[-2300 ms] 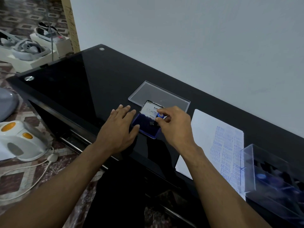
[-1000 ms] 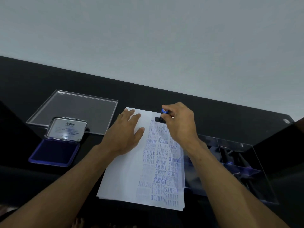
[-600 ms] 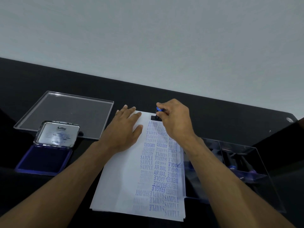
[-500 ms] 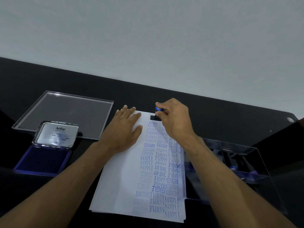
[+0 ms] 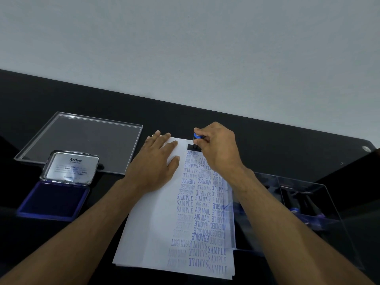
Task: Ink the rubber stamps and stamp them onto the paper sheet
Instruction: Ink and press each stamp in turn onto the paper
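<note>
A white paper sheet point(image 5: 156, 229) lies on the black table, its right half covered with blue stamped words. My right hand point(image 5: 218, 149) pinches a small rubber stamp point(image 5: 194, 144) with a blue knob and black base, set down on the paper's far edge. My left hand point(image 5: 156, 163) lies flat on the sheet's upper left, fingers straight. The open blue ink pad point(image 5: 53, 200) with its silver lid raised sits at the left.
A clear plastic lid point(image 5: 82, 140) lies flat behind the ink pad. A clear plastic box point(image 5: 308, 202) holding more stamps stands to the right of the paper. A pale wall runs behind the table's far edge.
My right hand carried the stamp from the ink pad to the paper's far edge and has kept it down there. My left hand moved from beside the pad onto the sheet.
</note>
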`<state>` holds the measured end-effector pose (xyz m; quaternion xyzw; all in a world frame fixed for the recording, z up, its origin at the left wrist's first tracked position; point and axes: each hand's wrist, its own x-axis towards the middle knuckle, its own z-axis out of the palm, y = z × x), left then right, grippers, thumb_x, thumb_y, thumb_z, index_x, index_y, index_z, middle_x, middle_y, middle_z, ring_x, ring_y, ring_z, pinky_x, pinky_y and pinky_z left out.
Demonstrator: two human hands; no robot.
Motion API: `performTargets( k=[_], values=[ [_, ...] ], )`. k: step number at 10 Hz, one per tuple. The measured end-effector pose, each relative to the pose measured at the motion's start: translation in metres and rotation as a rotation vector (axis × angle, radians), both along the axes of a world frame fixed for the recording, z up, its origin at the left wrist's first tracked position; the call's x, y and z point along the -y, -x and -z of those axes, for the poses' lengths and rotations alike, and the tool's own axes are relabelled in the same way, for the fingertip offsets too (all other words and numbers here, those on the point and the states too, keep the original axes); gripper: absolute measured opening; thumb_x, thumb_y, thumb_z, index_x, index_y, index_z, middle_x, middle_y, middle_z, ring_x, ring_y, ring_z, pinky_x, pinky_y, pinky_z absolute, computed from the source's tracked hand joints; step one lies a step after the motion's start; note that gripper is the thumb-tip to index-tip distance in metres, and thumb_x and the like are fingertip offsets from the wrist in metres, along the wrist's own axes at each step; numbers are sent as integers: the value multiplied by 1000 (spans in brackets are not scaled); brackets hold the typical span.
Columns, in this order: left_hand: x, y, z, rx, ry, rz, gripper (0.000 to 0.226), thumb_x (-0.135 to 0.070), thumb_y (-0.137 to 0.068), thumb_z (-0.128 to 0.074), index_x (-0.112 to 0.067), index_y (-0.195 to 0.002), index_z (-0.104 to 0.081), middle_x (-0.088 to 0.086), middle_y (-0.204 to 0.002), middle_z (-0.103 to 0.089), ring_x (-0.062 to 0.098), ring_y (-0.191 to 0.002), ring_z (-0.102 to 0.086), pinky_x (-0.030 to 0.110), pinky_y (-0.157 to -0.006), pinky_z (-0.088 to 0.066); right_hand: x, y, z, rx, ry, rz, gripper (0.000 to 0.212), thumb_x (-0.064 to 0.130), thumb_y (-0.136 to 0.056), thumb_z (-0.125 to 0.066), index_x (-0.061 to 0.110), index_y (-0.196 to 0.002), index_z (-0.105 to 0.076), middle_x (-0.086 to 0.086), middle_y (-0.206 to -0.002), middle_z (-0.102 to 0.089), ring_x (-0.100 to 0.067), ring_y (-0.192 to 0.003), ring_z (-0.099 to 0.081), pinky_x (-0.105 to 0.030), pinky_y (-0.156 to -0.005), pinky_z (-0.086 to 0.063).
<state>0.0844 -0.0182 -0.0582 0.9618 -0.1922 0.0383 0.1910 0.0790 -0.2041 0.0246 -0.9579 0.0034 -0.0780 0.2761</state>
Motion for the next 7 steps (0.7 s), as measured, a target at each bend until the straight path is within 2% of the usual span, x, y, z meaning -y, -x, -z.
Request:
performTargets(
  k=[1,2,4,5,6,7],
  values=[
    [0,0,0,-4,3,0,69,-57,-95,-24,-22,-153,-40,1,-164,-27,22,-155,-11,42,-126,-10,-1,-1,0,-8,1,5,32,23,-91,-67,15,-122,-68,0,-114,-66,-5,-87,-53,-7,-78,-38],
    [0,0,0,0,4,-3,69,-57,-95,-25,-23,-153,-40,1,-164,-27,22,-155,-11,41,-126,-9,-1,-2,0,-22,-11,11,31,24,-91,-67,15,-121,-68,1,-112,-67,-5,-84,-54,-2,-67,-35],
    [0,0,-1,1,9,-1,69,-57,-95,-25,-23,-153,-39,0,-164,-26,21,-155,-10,39,-126,-7,-1,-3,1,-31,7,9,31,24,-91,-67,15,-121,-69,1,-113,-66,-5,-84,-53,-2,-67,-34],
    [1,0,-1,-3,13,-5,69,-57,-95,-24,-23,-153,-39,-1,-165,-26,21,-155,-10,40,-126,-8,0,-3,1,-22,21,-3,31,22,-91,-67,15,-121,-68,0,-115,-65,-5,-87,-54,-4,-73,-37],
    [1,1,-1,-10,20,-3,70,-57,-94,-24,-23,-153,-39,-1,-165,-25,20,-155,-9,41,-126,-9,-1,-3,-1,-26,34,-6,31,21,-92,-67,14,-122,-68,-1,-116,-66,-7,-90,-56,-12,-83,-40],
    [0,1,-2,-15,18,-6,70,-58,-94,-23,-24,-154,-38,-1,-165,-24,20,-155,-7,40,-126,-8,-1,-3,-1,-32,23,1,29,22,-91,-67,13,-119,-70,-2,-113,-67,-6,-86,-55,-14,-83,-41]
  ],
)
